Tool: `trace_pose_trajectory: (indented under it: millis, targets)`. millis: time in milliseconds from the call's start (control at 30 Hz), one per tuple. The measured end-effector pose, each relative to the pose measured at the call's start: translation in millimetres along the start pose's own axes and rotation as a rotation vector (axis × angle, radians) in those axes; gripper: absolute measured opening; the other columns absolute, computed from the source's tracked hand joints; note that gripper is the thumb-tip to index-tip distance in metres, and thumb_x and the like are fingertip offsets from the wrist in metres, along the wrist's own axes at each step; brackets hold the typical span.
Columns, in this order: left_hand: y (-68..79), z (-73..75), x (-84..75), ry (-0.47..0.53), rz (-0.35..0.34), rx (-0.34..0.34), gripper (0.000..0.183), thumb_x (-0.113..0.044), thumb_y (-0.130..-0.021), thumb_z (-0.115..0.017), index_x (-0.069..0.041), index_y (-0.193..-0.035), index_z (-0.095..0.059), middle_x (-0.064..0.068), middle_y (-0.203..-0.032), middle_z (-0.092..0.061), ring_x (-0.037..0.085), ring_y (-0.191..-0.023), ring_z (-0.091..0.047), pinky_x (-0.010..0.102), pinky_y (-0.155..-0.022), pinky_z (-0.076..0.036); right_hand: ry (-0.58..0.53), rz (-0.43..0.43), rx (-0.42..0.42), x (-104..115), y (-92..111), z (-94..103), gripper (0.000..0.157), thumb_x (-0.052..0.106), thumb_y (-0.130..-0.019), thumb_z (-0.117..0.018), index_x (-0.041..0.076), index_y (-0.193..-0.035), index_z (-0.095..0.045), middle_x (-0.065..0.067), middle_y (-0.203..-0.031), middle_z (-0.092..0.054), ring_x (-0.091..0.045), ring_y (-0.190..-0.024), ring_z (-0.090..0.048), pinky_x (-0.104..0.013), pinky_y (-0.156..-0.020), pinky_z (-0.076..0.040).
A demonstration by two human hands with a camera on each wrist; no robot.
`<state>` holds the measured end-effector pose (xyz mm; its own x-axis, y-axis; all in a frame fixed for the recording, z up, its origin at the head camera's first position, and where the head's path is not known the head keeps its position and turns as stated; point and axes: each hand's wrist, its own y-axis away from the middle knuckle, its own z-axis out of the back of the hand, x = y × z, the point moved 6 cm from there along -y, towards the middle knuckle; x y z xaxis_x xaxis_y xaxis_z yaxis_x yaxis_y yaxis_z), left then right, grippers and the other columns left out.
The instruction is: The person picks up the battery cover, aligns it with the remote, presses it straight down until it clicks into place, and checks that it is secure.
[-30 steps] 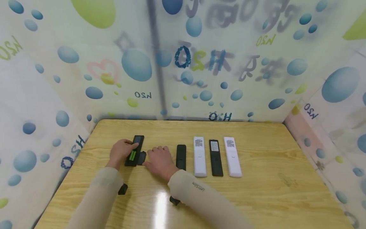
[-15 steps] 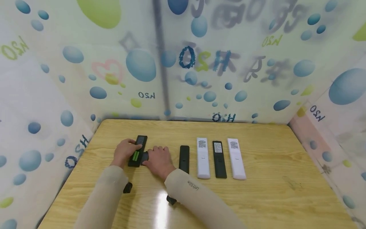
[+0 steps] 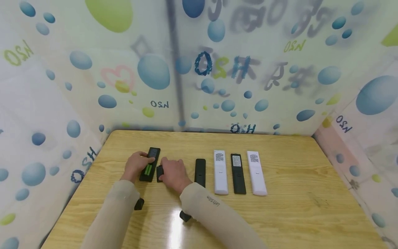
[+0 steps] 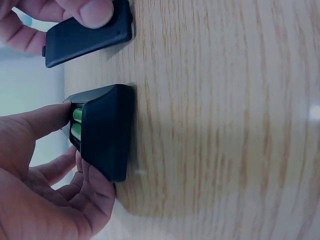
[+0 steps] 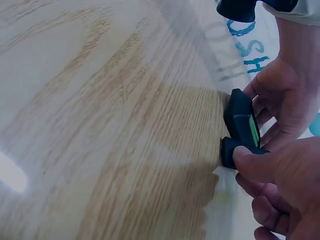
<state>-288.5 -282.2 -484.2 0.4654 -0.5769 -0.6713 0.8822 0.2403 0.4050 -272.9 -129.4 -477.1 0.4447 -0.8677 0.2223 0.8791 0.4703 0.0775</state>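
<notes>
On the left of the table lies a black remote control with its battery bay uncovered. Two green batteries sit side by side in the bay, and they also show in the left wrist view. My left hand grips the remote by its sides, thumb at the edge of the bay. Just right of it, my right hand pinches the black battery cover between thumb and fingers. In the left wrist view the cover is apart from the remote and tilted.
To the right stand another black remote, a white remote, a further black remote and a second white one, all back side up in a row. Patterned walls enclose the wooden table.
The right fingers have closed on the battery cover, which lay flat beside the remote, and shifted it slightly away to the right. The left hand keeps its hold on the remote.
</notes>
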Motion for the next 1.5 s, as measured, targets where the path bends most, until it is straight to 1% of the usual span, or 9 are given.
trace_pose_trajectory:
  millis: [200,333,567,667,767,900,1200,1333,1500]
  targets:
    - [-1.4,-3.0,0.4,0.012,0.0,0.005,0.062,-0.034,-0.095,-0.06,0.002,-0.142,-0.041,0.028,-0.141,-0.044,0.039,-0.121,-0.049,0.05,-0.096,-0.047,0.032,0.01,-0.004,-4,4,4.9,0.041,0.046,-0.093,-0.062,0.032,-0.131,-0.057,0.012,-0.114,-0.071,-0.01,-0.101,-0.067,-0.035,-0.093,-0.046]
    - [-1.3,-2.9,0.9,0.019,0.007,0.002,0.061,-0.034,-0.095,-0.06,0.001,-0.141,-0.042,0.027,-0.142,-0.044,0.039,-0.121,-0.049,0.049,-0.096,-0.047,0.033,0.015,-0.026,-9,7,9.6,0.036,0.046,-0.096,-0.056,0.034,-0.129,-0.061,0.015,-0.117,-0.07,-0.009,-0.106,-0.066,-0.035,-0.094,-0.047]
    - [3.5,-1.4,-2.5,0.035,-0.018,-0.024,0.049,-0.029,-0.095,-0.06,0.0,-0.134,-0.051,0.025,-0.136,-0.048,0.033,-0.107,-0.055,0.037,-0.079,-0.05,0.049,0.036,-0.061,-18,14,20.3,0.036,0.044,-0.092,-0.062,0.033,-0.126,-0.064,0.016,-0.11,-0.072,-0.007,-0.098,-0.068,-0.035,-0.094,-0.048]
    - [5.9,-2.2,-7.8,-0.011,-0.036,-0.023,0.055,-0.03,-0.095,-0.061,0.001,-0.138,-0.047,0.026,-0.14,-0.046,0.037,-0.114,-0.054,0.043,-0.084,-0.051,0.055,0.054,-0.086,-22,17,23.7,0.034,0.041,-0.092,-0.064,0.034,-0.125,-0.065,0.018,-0.112,-0.071,-0.007,-0.099,-0.067,-0.035,-0.093,-0.048]
    - [6.2,-4.5,-13.8,-0.111,-0.058,-0.025,0.062,-0.035,-0.093,-0.063,0.003,-0.139,-0.046,0.027,-0.14,-0.047,0.041,-0.118,-0.052,0.05,-0.091,-0.049,0.08,0.068,-0.107,-26,20,26.4,0.035,0.041,-0.091,-0.064,0.032,-0.125,-0.066,0.017,-0.109,-0.072,-0.007,-0.094,-0.068,-0.035,-0.092,-0.049]
    - [2.3,-6.8,-17.1,-0.211,-0.075,-0.034,0.064,-0.037,-0.09,-0.066,0.005,-0.136,-0.049,0.028,-0.135,-0.052,0.038,-0.109,-0.056,0.047,-0.086,-0.05,0.074,0.052,-0.119,-32,23,28.9,0.033,0.042,-0.091,-0.065,0.029,-0.121,-0.067,0.014,-0.1,-0.074,-0.008,-0.087,-0.068,-0.035,-0.092,-0.049]
    - [2.1,-12.8,-23.0,-0.147,-0.065,0.031,0.063,-0.033,-0.094,-0.06,0.005,-0.141,-0.043,0.03,-0.14,-0.045,0.04,-0.117,-0.051,0.051,-0.096,-0.047,0.023,0.03,-0.124,-43,28,36.8,0.03,0.041,-0.091,-0.064,0.026,-0.117,-0.064,0.012,-0.094,-0.073,-0.008,-0.086,-0.067,-0.035,-0.095,-0.046]
    - [3.2,-15.7,-31.4,-0.132,-0.097,0.028,0.055,-0.033,-0.098,-0.054,0.003,-0.139,-0.046,0.028,-0.141,-0.046,0.04,-0.119,-0.051,0.05,-0.095,-0.047,0.011,0.031,-0.127,-49,31,42.5,0.027,0.041,-0.092,-0.064,0.027,-0.115,-0.064,0.012,-0.094,-0.073,-0.009,-0.087,-0.066,-0.035,-0.094,-0.045]
    - [5.0,-24.2,-46.8,-0.02,-0.164,0.043,0.054,-0.033,-0.1,-0.053,0.002,-0.14,-0.045,0.025,-0.14,-0.047,0.036,-0.116,-0.054,0.045,-0.09,-0.051,-0.005,0.042,-0.18,-59,37,57.2,0.025,0.042,-0.089,-0.067,0.027,-0.109,-0.067,0.013,-0.089,-0.07,-0.011,-0.083,-0.062,-0.034,-0.087,-0.046]
